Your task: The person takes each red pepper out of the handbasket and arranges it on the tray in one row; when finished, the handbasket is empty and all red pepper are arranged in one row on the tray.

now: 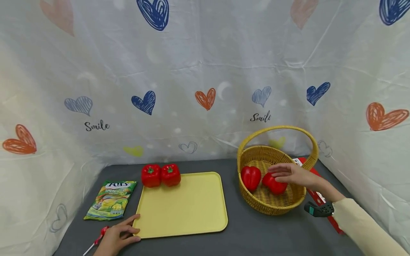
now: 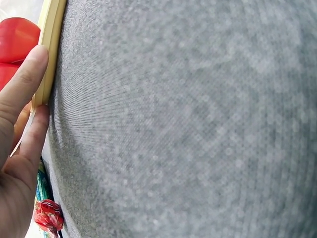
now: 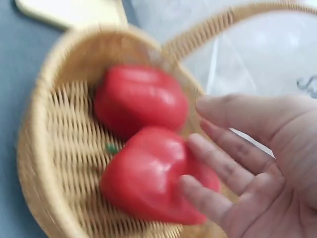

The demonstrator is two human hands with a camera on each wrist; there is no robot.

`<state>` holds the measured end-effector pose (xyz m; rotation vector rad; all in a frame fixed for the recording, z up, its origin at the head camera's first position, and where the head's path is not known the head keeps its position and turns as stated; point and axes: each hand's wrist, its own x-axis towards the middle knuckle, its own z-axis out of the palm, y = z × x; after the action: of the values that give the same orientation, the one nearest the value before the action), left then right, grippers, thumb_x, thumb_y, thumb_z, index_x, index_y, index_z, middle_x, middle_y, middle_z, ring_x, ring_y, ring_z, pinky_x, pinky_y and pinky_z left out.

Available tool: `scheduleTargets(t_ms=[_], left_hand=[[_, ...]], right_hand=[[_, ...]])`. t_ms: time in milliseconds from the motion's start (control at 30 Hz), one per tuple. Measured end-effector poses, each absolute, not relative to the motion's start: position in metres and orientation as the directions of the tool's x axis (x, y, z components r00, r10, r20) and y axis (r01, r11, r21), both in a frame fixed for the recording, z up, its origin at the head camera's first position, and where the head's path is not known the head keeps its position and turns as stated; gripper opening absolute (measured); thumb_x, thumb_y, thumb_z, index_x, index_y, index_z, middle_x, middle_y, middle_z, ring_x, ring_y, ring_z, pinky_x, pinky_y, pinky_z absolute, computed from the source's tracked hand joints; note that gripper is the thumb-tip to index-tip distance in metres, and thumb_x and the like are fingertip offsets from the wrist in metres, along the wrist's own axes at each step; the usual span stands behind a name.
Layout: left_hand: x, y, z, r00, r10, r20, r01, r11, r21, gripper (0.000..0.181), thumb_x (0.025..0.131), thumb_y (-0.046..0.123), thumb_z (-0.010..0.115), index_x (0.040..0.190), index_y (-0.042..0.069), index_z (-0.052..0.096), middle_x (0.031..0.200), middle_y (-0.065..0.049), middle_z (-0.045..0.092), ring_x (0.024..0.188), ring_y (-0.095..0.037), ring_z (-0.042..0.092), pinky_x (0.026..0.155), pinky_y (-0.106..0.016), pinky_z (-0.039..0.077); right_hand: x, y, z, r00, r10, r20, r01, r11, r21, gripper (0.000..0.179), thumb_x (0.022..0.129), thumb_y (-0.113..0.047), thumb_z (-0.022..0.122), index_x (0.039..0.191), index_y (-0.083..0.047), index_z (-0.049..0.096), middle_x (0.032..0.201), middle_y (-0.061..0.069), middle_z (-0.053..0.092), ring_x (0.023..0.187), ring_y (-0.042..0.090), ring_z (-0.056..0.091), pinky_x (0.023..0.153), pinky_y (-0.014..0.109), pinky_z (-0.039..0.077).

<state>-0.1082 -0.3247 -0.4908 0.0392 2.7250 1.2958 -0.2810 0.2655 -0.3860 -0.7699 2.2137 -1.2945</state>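
My left hand (image 1: 116,236) is at the near left corner of a yellow tray (image 1: 184,204), its fingertips touching the rim. In the left wrist view its extended fingers (image 2: 27,74) lie against the tray's edge (image 2: 47,54). My right hand (image 1: 291,174) is over a wicker basket (image 1: 272,209), fingers loosely spread above a red bell pepper (image 1: 274,185). A second red bell pepper (image 1: 251,177) lies left of it in the basket. In the right wrist view the fingertips overlap the nearer pepper (image 3: 153,178).
Two more red bell peppers (image 1: 161,175) stand at the tray's far left corner. A green FOX'S candy bag (image 1: 112,200) lies left of the tray. A red-wrapped lollipop (image 1: 103,231) is beside my left hand. A red box (image 1: 333,220) lies partly hidden behind the basket and right arm.
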Motion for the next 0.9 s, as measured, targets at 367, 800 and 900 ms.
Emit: scheduleTargets(t_ms=[367,800,900], left_hand=[[-0.105,-0.323,-0.490,-0.995,0.038,-0.095,-0.051,0.615,0.787,0.023,0.069,0.024,0.083,0.086,0.010,0.075,0.133,-0.026,0.052,0.112,-0.038,0.058,0.078,-0.028,0.057],[-0.105,-0.325,-0.493,-0.995,0.067,-0.079,-0.020,0.619,0.785,0.025,0.069,0.027,0.083,0.087,0.010,0.076,0.133,-0.027,0.052,0.107,-0.032,0.062,0.076,-0.026,0.057],[-0.106,-0.327,-0.493,-0.994,0.072,-0.085,-0.022,0.617,0.787,0.026,0.070,0.027,0.083,0.088,0.010,0.076,0.134,-0.028,0.051,0.105,-0.029,0.064,0.076,-0.026,0.057]], right_hand=[[-0.311,0.263,-0.393,-0.647,-0.763,0.008,-0.703,0.592,-0.393,0.061,0.060,0.020,0.074,0.118,0.007,0.063,0.122,0.028,0.059,0.111,0.048,0.053,0.082,0.052,0.053],[-0.324,0.255,-0.401,-0.685,-0.728,-0.037,-0.673,0.651,-0.352,0.064,0.063,0.008,0.084,0.123,0.005,0.062,0.130,0.029,0.053,0.114,0.048,0.051,0.089,0.056,0.048],[-0.325,0.255,-0.403,-0.695,-0.718,-0.032,-0.660,0.655,-0.367,0.066,0.063,0.009,0.083,0.125,0.005,0.060,0.130,0.029,0.053,0.112,0.046,0.053,0.086,0.051,0.052]])
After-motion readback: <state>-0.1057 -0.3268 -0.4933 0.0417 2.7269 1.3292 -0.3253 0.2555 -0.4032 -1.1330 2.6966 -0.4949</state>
